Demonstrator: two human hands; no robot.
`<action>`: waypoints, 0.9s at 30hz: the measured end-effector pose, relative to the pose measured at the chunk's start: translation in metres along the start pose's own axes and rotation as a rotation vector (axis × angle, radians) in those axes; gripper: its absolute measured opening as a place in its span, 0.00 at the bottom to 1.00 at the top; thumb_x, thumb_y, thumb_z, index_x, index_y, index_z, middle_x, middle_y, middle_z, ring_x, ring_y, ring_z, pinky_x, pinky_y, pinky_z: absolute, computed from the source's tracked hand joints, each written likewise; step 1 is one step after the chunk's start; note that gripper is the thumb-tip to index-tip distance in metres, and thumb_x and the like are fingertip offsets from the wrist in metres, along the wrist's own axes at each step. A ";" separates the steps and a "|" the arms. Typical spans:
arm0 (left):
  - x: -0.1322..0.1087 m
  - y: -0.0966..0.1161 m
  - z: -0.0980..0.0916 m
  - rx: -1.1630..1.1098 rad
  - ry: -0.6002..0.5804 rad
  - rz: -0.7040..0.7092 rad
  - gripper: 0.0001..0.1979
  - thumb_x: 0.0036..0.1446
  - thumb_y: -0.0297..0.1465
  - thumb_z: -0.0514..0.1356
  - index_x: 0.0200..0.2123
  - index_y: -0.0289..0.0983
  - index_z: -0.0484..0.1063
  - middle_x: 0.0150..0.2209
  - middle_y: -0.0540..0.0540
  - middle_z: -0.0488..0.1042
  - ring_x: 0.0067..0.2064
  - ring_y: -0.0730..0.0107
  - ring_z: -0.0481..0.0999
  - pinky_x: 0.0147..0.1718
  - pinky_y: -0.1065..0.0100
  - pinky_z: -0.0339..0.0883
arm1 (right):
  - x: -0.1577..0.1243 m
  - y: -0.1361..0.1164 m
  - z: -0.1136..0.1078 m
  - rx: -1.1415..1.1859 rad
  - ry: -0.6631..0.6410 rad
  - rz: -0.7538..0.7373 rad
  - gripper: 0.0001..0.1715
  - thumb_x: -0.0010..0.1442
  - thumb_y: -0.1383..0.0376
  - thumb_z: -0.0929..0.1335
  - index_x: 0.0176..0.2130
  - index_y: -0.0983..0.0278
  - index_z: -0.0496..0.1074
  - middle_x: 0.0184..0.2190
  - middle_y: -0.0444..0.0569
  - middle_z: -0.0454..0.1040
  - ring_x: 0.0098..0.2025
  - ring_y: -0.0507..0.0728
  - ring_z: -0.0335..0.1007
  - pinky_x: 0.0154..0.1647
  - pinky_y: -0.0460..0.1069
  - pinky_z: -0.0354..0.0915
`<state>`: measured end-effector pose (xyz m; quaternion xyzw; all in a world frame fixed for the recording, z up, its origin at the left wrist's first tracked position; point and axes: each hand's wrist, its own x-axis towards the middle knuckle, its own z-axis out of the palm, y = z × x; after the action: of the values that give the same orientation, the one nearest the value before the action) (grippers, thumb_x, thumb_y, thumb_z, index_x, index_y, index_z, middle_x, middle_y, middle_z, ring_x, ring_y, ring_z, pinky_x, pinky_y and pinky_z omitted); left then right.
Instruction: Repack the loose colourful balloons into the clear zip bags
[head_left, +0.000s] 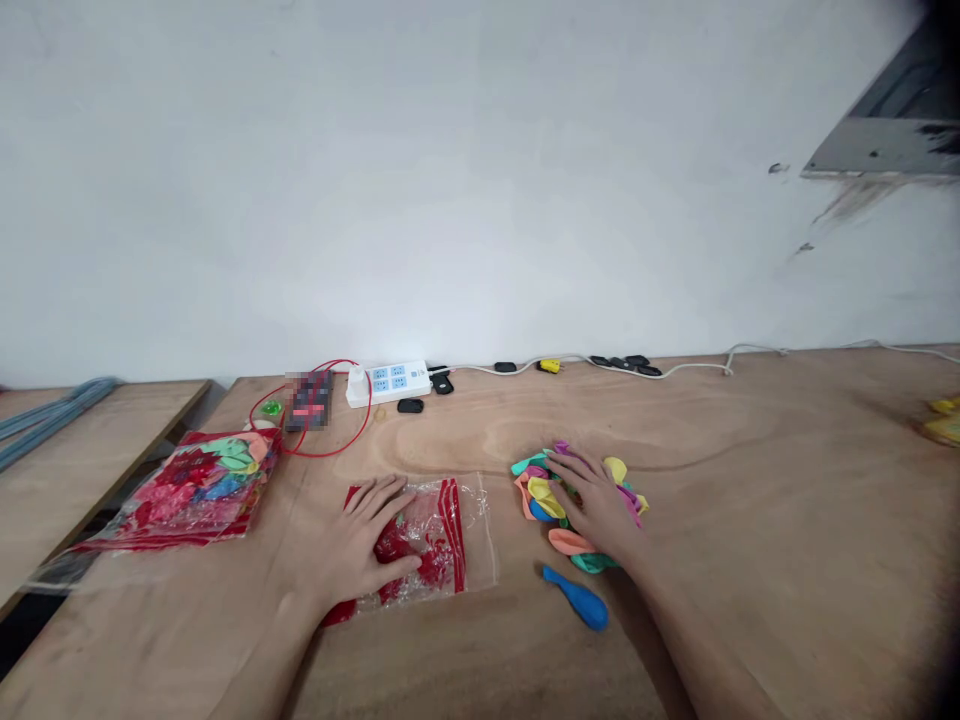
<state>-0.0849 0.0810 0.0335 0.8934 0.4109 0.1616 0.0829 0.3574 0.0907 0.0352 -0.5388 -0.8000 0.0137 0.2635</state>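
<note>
My left hand [367, 545] lies flat with fingers spread on a clear plastic bag with red print [431, 540], which looks flattened on the wooden table. To the right, my right hand [596, 500] rests over a loose pile of uninflated balloons [546, 495] in yellow, orange, blue, teal and purple. Its fingers are stretched out across the pile, and the palm hides part of it. A single blue balloon [579, 598] lies apart, just in front of the pile. Farther left sits a second printed bag [202, 485], full of colourful balloons.
Along the wall stand a white power strip [390, 382] and its cable, with several small black items and a yellow piece [550, 366] beside it. A red cable [337, 452] loops near a pixelated box [309, 400]. A gap separates the left table [97, 450], which carries grey strips.
</note>
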 end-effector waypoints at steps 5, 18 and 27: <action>0.000 0.001 0.001 0.006 -0.004 0.002 0.41 0.65 0.55 0.66 0.74 0.44 0.63 0.73 0.37 0.66 0.72 0.40 0.65 0.71 0.38 0.58 | -0.004 -0.021 -0.021 0.170 -0.030 -0.161 0.14 0.73 0.61 0.68 0.39 0.56 0.84 0.44 0.51 0.83 0.53 0.65 0.75 0.56 0.63 0.69; 0.001 0.003 -0.002 -0.023 0.001 -0.015 0.41 0.64 0.54 0.66 0.74 0.46 0.63 0.73 0.39 0.66 0.72 0.40 0.66 0.70 0.39 0.60 | -0.010 -0.025 -0.013 0.213 -0.032 -0.110 0.14 0.73 0.61 0.68 0.43 0.54 0.86 0.41 0.50 0.87 0.53 0.68 0.77 0.55 0.66 0.72; -0.001 0.001 0.003 -0.019 -0.012 -0.032 0.40 0.66 0.55 0.65 0.74 0.45 0.63 0.74 0.39 0.64 0.73 0.41 0.64 0.70 0.39 0.60 | -0.022 -0.009 -0.018 0.701 0.255 0.355 0.24 0.73 0.47 0.67 0.44 0.58 0.87 0.47 0.53 0.86 0.54 0.66 0.82 0.56 0.60 0.78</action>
<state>-0.0841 0.0795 0.0305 0.8868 0.4233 0.1587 0.0963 0.3638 0.0633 0.0444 -0.5435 -0.6022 0.2639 0.5218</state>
